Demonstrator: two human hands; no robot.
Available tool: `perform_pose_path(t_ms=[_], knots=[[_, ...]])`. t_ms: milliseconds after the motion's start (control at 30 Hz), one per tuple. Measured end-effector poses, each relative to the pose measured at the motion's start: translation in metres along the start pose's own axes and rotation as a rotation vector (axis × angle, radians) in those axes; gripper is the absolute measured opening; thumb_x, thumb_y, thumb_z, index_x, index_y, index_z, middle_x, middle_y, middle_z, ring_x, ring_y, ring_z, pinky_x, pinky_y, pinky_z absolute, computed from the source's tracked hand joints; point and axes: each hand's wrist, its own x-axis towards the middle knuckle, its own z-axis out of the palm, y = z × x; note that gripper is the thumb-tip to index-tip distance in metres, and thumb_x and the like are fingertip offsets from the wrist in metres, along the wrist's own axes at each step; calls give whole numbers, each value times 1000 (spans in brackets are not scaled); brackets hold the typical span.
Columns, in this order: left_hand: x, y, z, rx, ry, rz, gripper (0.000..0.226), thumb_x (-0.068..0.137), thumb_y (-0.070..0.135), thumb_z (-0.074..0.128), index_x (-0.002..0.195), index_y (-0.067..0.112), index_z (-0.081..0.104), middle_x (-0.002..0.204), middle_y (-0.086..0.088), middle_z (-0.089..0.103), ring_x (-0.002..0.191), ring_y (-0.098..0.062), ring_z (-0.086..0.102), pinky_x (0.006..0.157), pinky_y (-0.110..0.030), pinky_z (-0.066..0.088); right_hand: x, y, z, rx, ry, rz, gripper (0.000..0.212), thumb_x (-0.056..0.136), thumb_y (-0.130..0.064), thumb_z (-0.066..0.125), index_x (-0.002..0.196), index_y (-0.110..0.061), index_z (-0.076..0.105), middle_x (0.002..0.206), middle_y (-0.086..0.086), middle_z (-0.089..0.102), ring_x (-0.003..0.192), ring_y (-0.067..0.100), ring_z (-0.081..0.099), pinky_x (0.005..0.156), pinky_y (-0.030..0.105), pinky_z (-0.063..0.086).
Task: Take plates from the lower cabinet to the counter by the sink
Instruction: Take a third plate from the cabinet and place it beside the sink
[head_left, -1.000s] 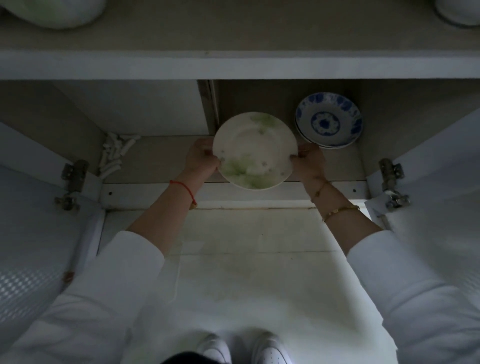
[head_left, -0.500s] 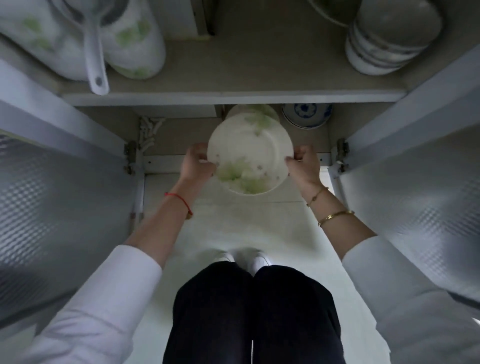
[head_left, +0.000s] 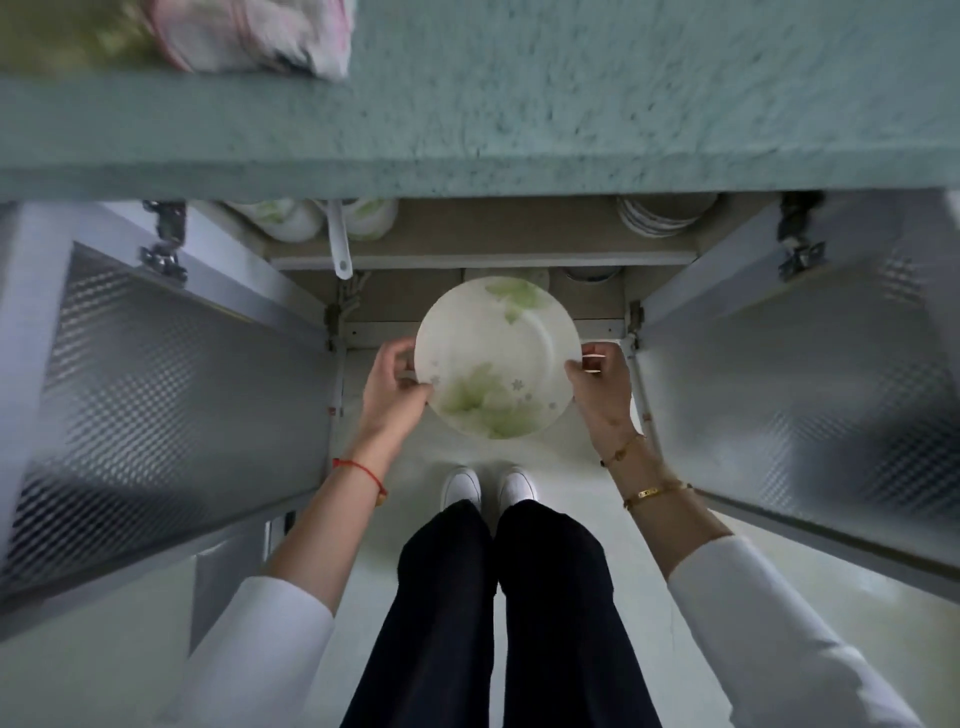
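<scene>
**Counter (head_left: 571, 104) overhead, plate (head_left: 496, 358) held below**

Your left hand (head_left: 392, 387) and right hand (head_left: 602, 387) each pinch a side rim of the green-patterned plate, holding it before the open lower cabinet (head_left: 405, 301), above your white shoes (head_left: 462, 486).

White sleeves (head_left: 249, 639), black trousers (head_left: 498, 613), white shoes (head_left: 461, 486).

Only 1 view, worn on the head, wide-angle with bowed edges. Looks almost straight down and slightly forward: counter (head_left: 571, 104) edge across the far top, open lower cabinet (head_left: 483, 258) beneath it, left door (head_left: 182, 389) and right door (head_left: 805, 389) flaring outward, shoes (head_left: 461, 486) and floor (head_left: 371, 582) at near centre. Sits close above the left hand (head_left: 392, 387) and right hand (head_left: 602, 387) gripping the plate (head_left: 497, 358) at mid-frame, arms running in from the near corners.
</scene>
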Motion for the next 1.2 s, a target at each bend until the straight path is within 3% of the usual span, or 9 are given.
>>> perform_pose_path(t_ms=[100,200,333,433,567,733,833,967,1200], knots=[[-35,26,-15,2,0,37,61,75,-6,68,122,30,56,108,5,66,75,5,66,65,-23,57,-35,-28,-24,74,-4,4,22,82,-11,58,104,-11,60,89,4,66,80,21,61,64,25,45],[-70,58,-30,29,-2,61,60,75,1,71,120,38,55,104,9,65,68,12,62,68,-28,57,-71,-57,-51,123,20,-14,17,82,-12,59,99,-16,57,84,-2,65,73,16,60,57,23,43],[-111,104,-46,50,-23,130,55,74,5,69,117,36,56,106,3,67,76,3,64,76,-39,59,-114,-94,-86,194,83,-59,19,84,-8,60,88,-25,55,81,-10,61,69,6,58,50,11,44],[-141,140,-55,52,-60,201,51,77,1,69,120,28,58,107,-2,68,83,-12,64,80,-46,57,-145,-118,-111,246,133,-56,18,84,-4,59,92,-20,58,84,-8,61,72,10,58,61,22,48],[-179,183,-61,72,-121,263,50,80,-3,69,123,20,58,111,-8,68,87,-18,64,84,-47,56,-185,-144,-146,310,220,-57,16,85,-3,60,100,-10,60,87,-3,62,75,15,57,69,32,50],[-220,227,-62,125,-260,337,51,80,-4,69,125,16,56,113,-6,67,97,-23,66,90,-49,56,-229,-162,-189,409,341,-61,12,86,-8,60,98,-12,61,90,0,65,77,16,58,69,36,52],[-242,251,-52,159,-367,390,50,80,0,72,119,27,57,113,-1,67,97,-18,66,91,-50,56,-254,-165,-221,485,430,-47,13,86,-6,60,97,-10,61,92,7,65,76,18,57,62,34,48],[-276,283,-23,201,-548,430,47,72,19,75,106,46,58,111,12,68,95,-3,68,88,-41,59,-290,-156,-268,580,562,-36,17,86,0,60,102,-4,61,95,10,62,76,18,54,66,33,49],[-347,316,61,273,-847,527,53,80,1,73,105,44,57,109,11,67,90,5,67,67,-14,55,-347,-122,-360,677,857,11,16,86,-3,61,102,-6,62,98,8,66,71,15,56,60,29,47]])
